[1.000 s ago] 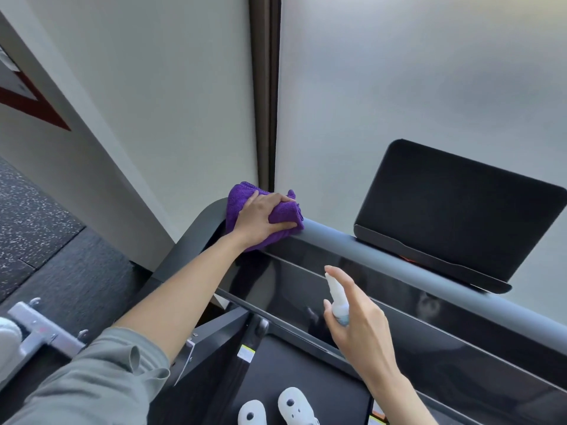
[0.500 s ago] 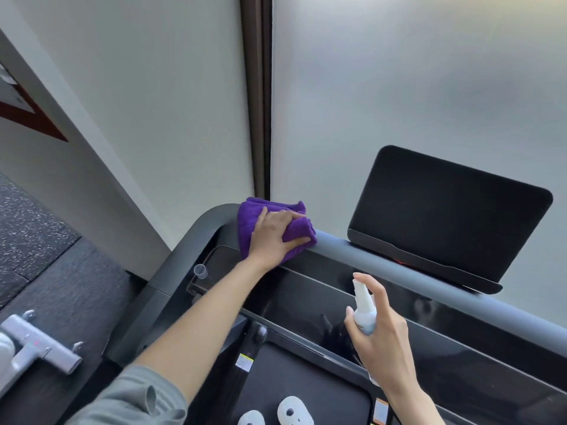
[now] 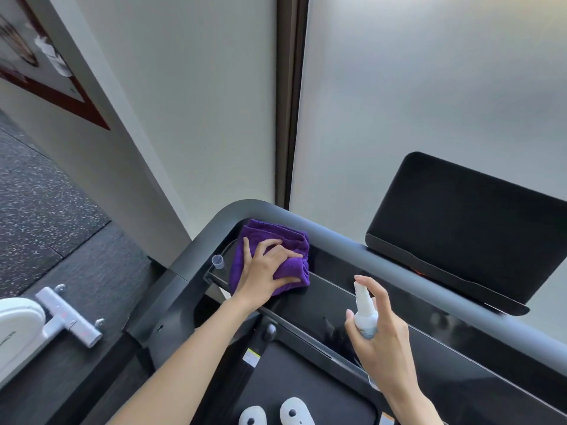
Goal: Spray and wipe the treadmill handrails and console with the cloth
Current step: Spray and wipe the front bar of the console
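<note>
A folded purple cloth (image 3: pixel 294 240) lies on the left end of the glossy black treadmill console (image 3: pixel 429 320), just inside the corner of the grey handrail (image 3: pixel 337 237). My left hand (image 3: pixel 267 268) presses flat on the cloth. My right hand (image 3: pixel 383 335) holds a small white spray bottle (image 3: pixel 365 314) upright over the console, forefinger on its nozzle. A dark tablet-like screen (image 3: pixel 466 228) stands on the rail at the right.
A small clear cap (image 3: pixel 218 261) sits at the console's left edge. Frosted glass panels with a dark post (image 3: pixel 288 102) stand right behind the rail. White shoes (image 3: pixel 276 414) stand on the belt below. A white and grey machine part (image 3: pixel 61 314) lies on the floor at left.
My left hand has slid the cloth down off the top rail onto the console's left end. My right hand with the bottle has stayed over the console. The view has tilted down.
</note>
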